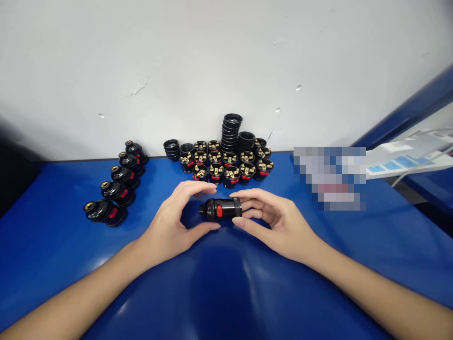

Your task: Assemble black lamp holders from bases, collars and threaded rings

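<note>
A black cylindrical fitting (228, 208) with a red switch lies on its side between my hands, its narrow end to the left. My left hand (173, 219) curves around that narrow end with thumb and fingers apart, and a gap shows between it and the fitting. At the wider right end is my right hand (279, 219), its fingers curled loosely and its thumb tip close to the rim. Whether the right fingertips touch the fitting is unclear. Beyond the hands stand several open black fittings (231, 177) with brass contacts and red switches.
Several closed black fittings (113, 191) form a slanting row at left on the blue table (219, 293). Stacked black rings (231, 132) and a shorter stack (171, 148) stand near the pale wall. At right are a blurred patch (329, 177) and a white shelf (406, 160) with cables.
</note>
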`<action>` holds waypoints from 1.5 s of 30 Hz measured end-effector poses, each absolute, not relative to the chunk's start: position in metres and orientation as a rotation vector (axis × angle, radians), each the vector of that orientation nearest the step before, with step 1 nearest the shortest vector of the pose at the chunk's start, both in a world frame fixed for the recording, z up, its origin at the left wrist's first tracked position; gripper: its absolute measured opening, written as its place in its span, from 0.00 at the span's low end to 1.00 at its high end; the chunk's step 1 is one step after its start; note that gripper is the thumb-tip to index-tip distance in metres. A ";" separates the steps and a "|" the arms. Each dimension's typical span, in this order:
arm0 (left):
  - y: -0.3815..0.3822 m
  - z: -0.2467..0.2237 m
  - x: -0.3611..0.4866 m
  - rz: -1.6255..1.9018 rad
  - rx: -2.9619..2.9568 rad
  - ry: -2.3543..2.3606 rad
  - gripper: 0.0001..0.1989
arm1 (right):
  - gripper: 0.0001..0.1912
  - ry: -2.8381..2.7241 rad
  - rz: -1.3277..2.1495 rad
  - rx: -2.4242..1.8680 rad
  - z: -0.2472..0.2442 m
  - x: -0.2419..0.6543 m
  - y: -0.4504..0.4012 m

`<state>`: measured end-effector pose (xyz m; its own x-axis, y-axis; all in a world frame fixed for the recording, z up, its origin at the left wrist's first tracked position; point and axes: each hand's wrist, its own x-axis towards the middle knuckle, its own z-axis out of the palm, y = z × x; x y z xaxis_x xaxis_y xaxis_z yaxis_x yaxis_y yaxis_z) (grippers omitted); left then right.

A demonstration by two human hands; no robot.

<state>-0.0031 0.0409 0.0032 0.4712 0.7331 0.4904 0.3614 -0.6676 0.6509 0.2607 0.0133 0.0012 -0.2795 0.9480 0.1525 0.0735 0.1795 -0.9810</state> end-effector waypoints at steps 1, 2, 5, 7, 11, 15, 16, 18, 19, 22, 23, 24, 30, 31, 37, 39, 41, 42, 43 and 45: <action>0.041 0.003 -0.003 1.079 2.267 0.904 0.37 | 0.21 -1.561 1.227 -1.013 0.001 0.261 0.013; 0.041 0.002 -0.004 1.059 2.268 0.912 0.40 | 0.22 -1.563 1.226 -1.016 0.001 0.260 0.013; 0.041 0.003 -0.005 0.911 2.239 0.989 0.30 | 0.21 -1.568 1.227 -1.000 0.002 0.260 0.013; 0.040 0.003 -0.005 0.840 2.233 1.020 0.21 | 0.21 -1.575 1.227 -0.990 0.002 0.260 0.013; 0.039 0.002 -0.004 0.974 2.257 0.947 0.31 | 0.21 -1.563 1.218 -1.004 0.002 0.261 0.013; 0.039 0.002 -0.006 0.930 2.222 0.936 0.33 | 0.21 -1.571 1.216 -0.998 0.001 0.260 0.012; 0.039 0.002 -0.006 0.878 2.206 0.958 0.28 | 0.21 -1.575 1.217 -0.989 0.001 0.260 0.012; 0.038 0.002 -0.007 0.797 2.185 0.995 0.22 | 0.20 -1.581 1.219 -0.979 0.001 0.260 0.013; 0.038 0.002 -0.007 0.800 2.183 0.998 0.22 | 0.20 -1.581 1.215 -0.978 0.000 0.260 0.013; 0.038 0.002 -0.006 0.924 2.214 0.935 0.32 | 0.21 -1.570 1.211 -0.984 0.000 0.261 0.014; 0.039 0.002 -0.006 0.956 2.224 0.910 0.38 | 0.21 -1.565 1.215 -0.987 0.000 0.261 0.014; 0.039 0.002 -0.006 0.959 2.232 0.898 0.41 | 0.21 -1.564 1.218 -0.986 0.000 0.261 0.014; 0.040 0.006 -0.006 0.788 2.309 0.985 0.14 | 0.20 -1.591 1.206 -0.965 0.001 0.260 0.013; 0.040 0.007 -0.006 0.806 2.319 0.971 0.13 | 0.20 -1.595 1.206 -0.963 0.002 0.260 0.013; 0.040 0.009 -0.005 0.890 2.311 0.912 0.15 | 0.19 -1.598 1.207 -0.944 0.004 0.259 0.013; 0.040 0.010 -0.005 0.899 2.322 0.893 0.15 | 0.19 -1.602 1.210 -0.944 0.005 0.259 0.012; 0.039 0.011 -0.005 0.901 2.351 0.883 0.15 | 0.19 -1.603 1.224 -0.949 0.006 0.258 0.011; 0.039 0.011 -0.005 0.902 2.370 0.880 0.15 | 0.18 -1.601 1.233 -0.951 0.007 0.258 0.010; 0.038 0.012 -0.005 0.904 2.389 0.878 0.15 | 0.18 -1.598 1.242 -0.953 0.008 0.258 0.010; 0.038 0.013 -0.005 0.913 2.420 0.875 0.15 | 0.17 -1.591 1.254 -0.955 0.009 0.258 0.009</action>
<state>-0.0050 0.0379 0.0129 0.5890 0.6780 0.4398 0.4110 -0.7199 0.5594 0.2575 0.0092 0.0093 -0.3259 0.9299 0.1705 0.0515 0.1975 -0.9789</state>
